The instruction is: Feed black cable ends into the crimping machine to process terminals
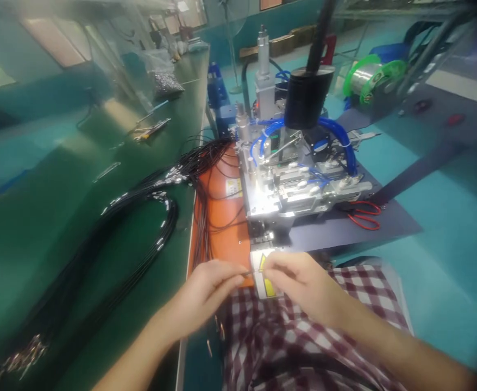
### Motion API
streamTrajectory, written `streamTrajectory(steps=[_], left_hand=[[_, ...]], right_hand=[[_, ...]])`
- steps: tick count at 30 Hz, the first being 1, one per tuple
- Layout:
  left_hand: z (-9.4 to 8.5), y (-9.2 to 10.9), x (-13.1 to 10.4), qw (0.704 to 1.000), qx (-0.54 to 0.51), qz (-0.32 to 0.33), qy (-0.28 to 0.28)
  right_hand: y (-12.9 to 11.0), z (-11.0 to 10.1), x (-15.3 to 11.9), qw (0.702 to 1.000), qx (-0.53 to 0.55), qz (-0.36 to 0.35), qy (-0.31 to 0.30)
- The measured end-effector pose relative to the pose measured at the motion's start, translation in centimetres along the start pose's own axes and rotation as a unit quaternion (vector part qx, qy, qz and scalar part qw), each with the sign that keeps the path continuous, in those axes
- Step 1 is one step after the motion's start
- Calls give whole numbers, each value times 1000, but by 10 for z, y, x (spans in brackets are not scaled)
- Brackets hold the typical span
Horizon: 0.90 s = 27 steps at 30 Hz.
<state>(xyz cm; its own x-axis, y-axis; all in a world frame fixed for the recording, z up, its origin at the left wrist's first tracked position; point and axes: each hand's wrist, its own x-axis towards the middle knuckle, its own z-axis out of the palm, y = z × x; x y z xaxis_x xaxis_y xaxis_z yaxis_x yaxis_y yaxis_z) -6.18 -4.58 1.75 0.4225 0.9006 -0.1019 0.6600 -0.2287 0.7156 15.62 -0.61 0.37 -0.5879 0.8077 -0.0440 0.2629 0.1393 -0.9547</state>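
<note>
My left hand (214,285) pinches a thin black cable (246,273) between thumb and fingertips. Opposite it, my right hand (297,277) is closed in a pinch at the cable's end, where a small pale tip shows between the two hands. Both hands hover over a white label with a yellow warning triangle (268,285) at the front of the machine. Just beyond them stands a metal bench machine (279,190) with a bright lit spot and blue air hoses. Loose black cables (201,222) lie across the orange panel (226,233) beside it.
Bundled black cables with shiny ends (157,184) curve over the green table (140,304) at left. Tweezers (152,130) and a bag of small parts (165,76) lie farther back. Red-handled scissors (364,214) sit right of the machine. A green wire spool (371,79) stands behind.
</note>
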Motion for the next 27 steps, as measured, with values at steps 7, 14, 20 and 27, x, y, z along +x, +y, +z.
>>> streamTrajectory(steps=[7,14,20,27], left_hand=[[42,4,18,993,-9,-14,117],[42,17,25,995,-27,0,98],[41,24,27,988,-129,-15,86],[39,24,24,988,-121,-7,96]], right_hand=[[17,-5,-8,993,60,62,80],[17,-5,-9,987,96,83,98],[13,-7,-12,985,127,109,48],[17,-22,-13,999,-34,-26,-21]])
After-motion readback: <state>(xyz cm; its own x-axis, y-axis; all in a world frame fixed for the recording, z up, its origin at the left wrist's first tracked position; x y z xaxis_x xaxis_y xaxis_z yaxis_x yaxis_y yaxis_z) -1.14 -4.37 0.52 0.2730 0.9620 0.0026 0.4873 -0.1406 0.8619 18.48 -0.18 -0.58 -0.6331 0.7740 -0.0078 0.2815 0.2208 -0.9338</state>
